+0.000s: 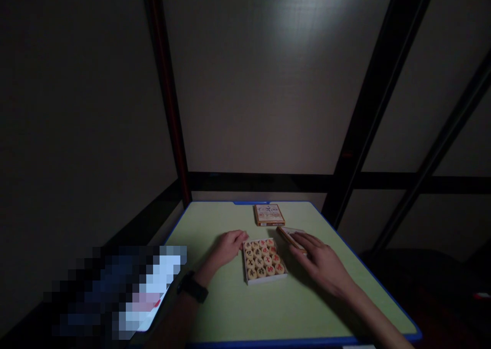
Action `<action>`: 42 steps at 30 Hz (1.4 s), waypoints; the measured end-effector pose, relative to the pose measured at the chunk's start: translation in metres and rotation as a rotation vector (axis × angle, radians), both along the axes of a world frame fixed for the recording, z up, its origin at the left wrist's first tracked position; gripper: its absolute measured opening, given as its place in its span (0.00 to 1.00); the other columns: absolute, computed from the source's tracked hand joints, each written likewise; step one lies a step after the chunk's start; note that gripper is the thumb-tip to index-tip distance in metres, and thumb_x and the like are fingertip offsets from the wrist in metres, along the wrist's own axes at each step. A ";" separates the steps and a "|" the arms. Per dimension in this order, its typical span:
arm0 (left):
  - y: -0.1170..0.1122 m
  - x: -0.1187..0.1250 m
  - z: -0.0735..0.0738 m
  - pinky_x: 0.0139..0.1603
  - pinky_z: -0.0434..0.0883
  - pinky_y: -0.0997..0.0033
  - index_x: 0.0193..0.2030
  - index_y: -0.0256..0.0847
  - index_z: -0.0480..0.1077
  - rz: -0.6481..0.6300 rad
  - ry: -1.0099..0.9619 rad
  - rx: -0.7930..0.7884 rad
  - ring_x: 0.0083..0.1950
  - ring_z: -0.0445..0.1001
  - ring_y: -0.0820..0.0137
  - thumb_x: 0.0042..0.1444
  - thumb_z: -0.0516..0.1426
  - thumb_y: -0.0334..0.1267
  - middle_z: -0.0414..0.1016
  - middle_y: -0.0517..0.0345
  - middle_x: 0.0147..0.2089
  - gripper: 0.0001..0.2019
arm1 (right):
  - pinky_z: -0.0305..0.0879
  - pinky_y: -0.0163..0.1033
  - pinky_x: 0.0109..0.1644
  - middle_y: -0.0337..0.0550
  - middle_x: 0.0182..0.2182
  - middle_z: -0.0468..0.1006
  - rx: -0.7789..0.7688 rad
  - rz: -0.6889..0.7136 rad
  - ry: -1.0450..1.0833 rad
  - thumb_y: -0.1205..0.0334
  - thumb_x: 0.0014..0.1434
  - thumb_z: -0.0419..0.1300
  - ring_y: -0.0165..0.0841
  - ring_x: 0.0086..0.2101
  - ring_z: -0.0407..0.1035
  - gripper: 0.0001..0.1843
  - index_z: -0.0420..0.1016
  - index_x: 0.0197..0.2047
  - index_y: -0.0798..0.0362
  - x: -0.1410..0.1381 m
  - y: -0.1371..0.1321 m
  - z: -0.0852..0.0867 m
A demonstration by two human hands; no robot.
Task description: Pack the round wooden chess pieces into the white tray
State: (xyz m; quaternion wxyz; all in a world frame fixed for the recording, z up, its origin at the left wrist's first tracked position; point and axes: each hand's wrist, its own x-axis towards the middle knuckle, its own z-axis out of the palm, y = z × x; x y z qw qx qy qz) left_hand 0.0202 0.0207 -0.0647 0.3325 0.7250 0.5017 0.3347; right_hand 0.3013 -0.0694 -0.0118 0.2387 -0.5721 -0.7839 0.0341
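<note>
An open box of round wooden game pieces (264, 260) with red and black characters lies on a pale green table (245, 308). My left hand (229, 247) rests on the table with loosely curled fingers, touching the box's upper left corner. My right hand (321, 261) lies flat to the right of the box, its fingertips on a thin folded board (290, 234) with a brown edge. A printed box lid (269, 214) sits farther back near the table's far edge. A dark watch is on my left wrist.
The table has a blue rim (376, 282) and stands in a dim room against light walls with dark beams (374, 98). A blurred-out patch (123, 287) covers something at the table's left corner.
</note>
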 end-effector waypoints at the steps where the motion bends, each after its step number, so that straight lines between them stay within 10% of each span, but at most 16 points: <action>1: 0.000 0.000 0.001 0.27 0.67 0.75 0.39 0.38 0.77 0.030 -0.033 -0.010 0.28 0.73 0.71 0.62 0.48 0.48 0.81 0.54 0.35 0.20 | 0.62 0.50 0.61 0.51 0.58 0.75 -0.009 0.021 -0.009 0.43 0.69 0.45 0.43 0.57 0.68 0.29 0.72 0.61 0.50 -0.014 0.002 0.007; 12: 0.013 -0.011 -0.001 0.44 0.72 0.72 0.40 0.40 0.78 0.104 -0.018 -0.017 0.42 0.77 0.67 0.60 0.48 0.42 0.82 0.54 0.42 0.17 | 0.64 0.47 0.45 0.54 0.41 0.82 0.030 0.046 -0.395 0.37 0.68 0.41 0.47 0.43 0.75 0.31 0.74 0.48 0.52 -0.119 0.020 0.019; 33: -0.004 -0.005 0.008 0.41 0.71 0.70 0.38 0.40 0.80 -0.031 0.097 0.089 0.39 0.79 0.65 0.58 0.55 0.45 0.83 0.51 0.39 0.14 | 0.63 0.38 0.41 0.52 0.41 0.83 -0.217 0.102 0.007 0.55 0.67 0.50 0.40 0.40 0.77 0.18 0.78 0.47 0.54 -0.056 0.022 0.009; 42: -0.001 -0.017 0.004 0.44 0.70 0.73 0.44 0.41 0.80 -0.256 0.138 0.033 0.44 0.74 0.64 0.31 0.72 0.50 0.77 0.55 0.44 0.30 | 0.65 0.40 0.47 0.54 0.48 0.80 -0.242 0.030 -0.039 0.54 0.64 0.55 0.43 0.46 0.75 0.22 0.73 0.57 0.52 -0.045 0.016 -0.011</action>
